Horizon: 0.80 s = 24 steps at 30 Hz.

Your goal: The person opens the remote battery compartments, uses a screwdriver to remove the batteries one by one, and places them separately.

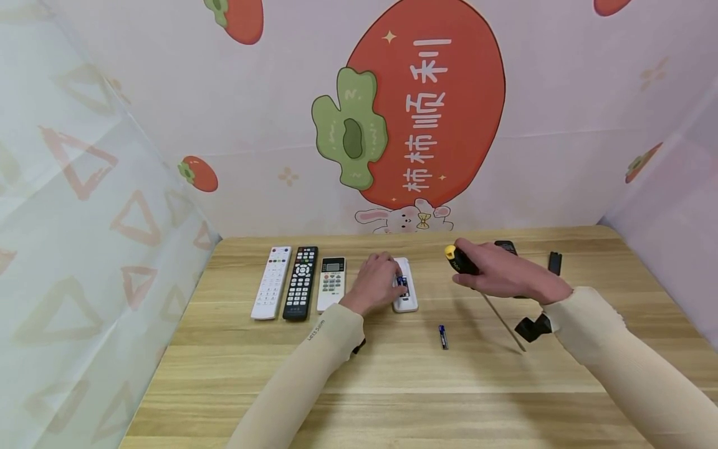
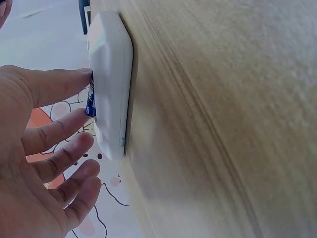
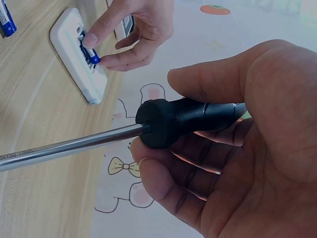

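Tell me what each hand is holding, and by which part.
The right hand grips a screwdriver by its black handle. The left hand pinches a blue battery at the white remote, thumb and index finger apparently at its two ends.

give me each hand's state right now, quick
Left hand: closed, pinching a battery at the white remote.
Right hand: closed, holding a screwdriver.
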{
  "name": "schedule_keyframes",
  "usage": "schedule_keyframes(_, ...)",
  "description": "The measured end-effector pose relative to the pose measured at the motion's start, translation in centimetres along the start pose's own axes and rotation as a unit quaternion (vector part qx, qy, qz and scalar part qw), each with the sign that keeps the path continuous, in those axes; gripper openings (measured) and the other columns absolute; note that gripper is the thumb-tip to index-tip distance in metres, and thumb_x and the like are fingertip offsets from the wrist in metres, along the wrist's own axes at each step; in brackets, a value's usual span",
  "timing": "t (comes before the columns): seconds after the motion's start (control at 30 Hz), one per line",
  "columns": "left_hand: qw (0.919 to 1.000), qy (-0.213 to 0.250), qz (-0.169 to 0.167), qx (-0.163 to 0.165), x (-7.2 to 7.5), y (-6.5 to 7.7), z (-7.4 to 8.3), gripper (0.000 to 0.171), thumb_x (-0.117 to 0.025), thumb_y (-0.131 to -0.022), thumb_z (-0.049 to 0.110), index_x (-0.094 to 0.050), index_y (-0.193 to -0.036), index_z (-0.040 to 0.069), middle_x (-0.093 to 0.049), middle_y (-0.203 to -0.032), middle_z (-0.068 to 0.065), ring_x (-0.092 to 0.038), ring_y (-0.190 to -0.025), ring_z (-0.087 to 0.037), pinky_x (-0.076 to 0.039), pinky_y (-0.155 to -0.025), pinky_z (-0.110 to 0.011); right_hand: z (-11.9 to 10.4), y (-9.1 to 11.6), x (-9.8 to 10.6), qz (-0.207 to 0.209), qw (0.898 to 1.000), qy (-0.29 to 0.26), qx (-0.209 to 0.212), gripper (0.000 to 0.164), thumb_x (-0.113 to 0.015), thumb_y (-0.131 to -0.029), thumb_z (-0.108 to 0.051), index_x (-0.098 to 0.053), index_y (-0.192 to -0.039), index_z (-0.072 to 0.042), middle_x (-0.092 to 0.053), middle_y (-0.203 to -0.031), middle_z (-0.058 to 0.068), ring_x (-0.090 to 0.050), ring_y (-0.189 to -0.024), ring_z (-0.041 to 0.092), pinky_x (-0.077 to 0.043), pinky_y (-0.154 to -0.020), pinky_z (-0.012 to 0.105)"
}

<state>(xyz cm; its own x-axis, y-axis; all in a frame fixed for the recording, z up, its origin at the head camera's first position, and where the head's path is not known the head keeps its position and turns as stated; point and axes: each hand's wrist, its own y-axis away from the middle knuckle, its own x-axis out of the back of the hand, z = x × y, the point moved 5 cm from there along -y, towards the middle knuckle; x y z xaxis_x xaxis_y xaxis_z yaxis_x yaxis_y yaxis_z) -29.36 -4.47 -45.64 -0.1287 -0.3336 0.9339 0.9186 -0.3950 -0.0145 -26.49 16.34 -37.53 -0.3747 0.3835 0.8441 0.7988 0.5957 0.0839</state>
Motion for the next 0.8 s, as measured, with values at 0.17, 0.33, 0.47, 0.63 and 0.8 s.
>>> schedule_keyframes(0.17, 1.0000, 0.000, -0.009, -0.002, -0.31, -0.02, -0.19, 0.034, -0.079, -0.089, 0.037, -0.072, -0.106, 0.009, -0.062, -0.118, -0.004, -0.051, -0.113, -0.024, -0.043, -0.102, -0.041, -0.05, -0.01, -0.11, 0.001, 1.000, 0.000, -0.002, 0.021, -0.068, -0.098, -0.017, -0.048, -0.103, -0.011, -0.055, -0.076, 0.002, -0.054, -0.063, 0.016, -0.045, -0.057, 0.033)
schedule_keyframes(0.33, 0.9998, 0.000, -0.017, -0.010, -0.48, -0.17, -0.34, 0.033, -0.079, -0.090, 0.036, -0.069, -0.105, 0.008, -0.062, -0.110, -0.002, -0.053, -0.105, -0.021, -0.045, -0.099, -0.039, -0.12, -0.03, -0.12, 0.005, 1.000, 0.001, 0.004, 0.022, -0.068, -0.098, -0.017, -0.049, -0.104, -0.011, -0.056, -0.077, 0.002, -0.054, -0.063, 0.016, -0.046, -0.056, 0.033)
schedule_keyframes(0.47, 0.9995, 0.010, -0.029, -0.011, -0.50, -0.18, -0.20, 0.033, -0.078, -0.091, 0.032, -0.066, -0.107, 0.006, -0.060, -0.108, -0.003, -0.054, -0.100, -0.018, -0.048, -0.094, -0.035, -0.12, -0.02, -0.09, 0.004, 1.000, -0.001, 0.004, 0.022, -0.068, -0.098, -0.019, -0.049, -0.105, -0.011, -0.056, -0.077, 0.002, -0.055, -0.063, 0.016, -0.047, -0.056, 0.033)
schedule_keyframes(0.63, 0.9991, 0.017, -0.037, -0.009, -0.44, -0.04, -0.12, 0.034, -0.077, -0.093, 0.030, -0.064, -0.110, 0.005, -0.058, -0.111, -0.003, -0.053, -0.100, -0.017, -0.048, -0.094, -0.033, -0.04, -0.05, -0.17, 0.002, 1.000, -0.002, 0.000, 0.022, -0.068, -0.098, -0.019, -0.049, -0.105, -0.012, -0.056, -0.077, 0.002, -0.055, -0.063, 0.015, -0.047, -0.056, 0.033)
schedule_keyframes(0.8, 0.9992, 0.014, -0.035, -0.011, -0.39, 0.01, -0.08, 0.034, -0.076, -0.093, 0.030, -0.063, -0.112, 0.006, -0.058, -0.109, -0.002, -0.053, -0.100, -0.016, -0.048, -0.094, -0.032, 0.03, -0.08, -0.24, 0.003, 1.000, -0.005, 0.004, 0.023, -0.068, -0.098, -0.020, -0.048, -0.105, -0.012, -0.056, -0.077, 0.002, -0.055, -0.063, 0.015, -0.047, -0.057, 0.033)
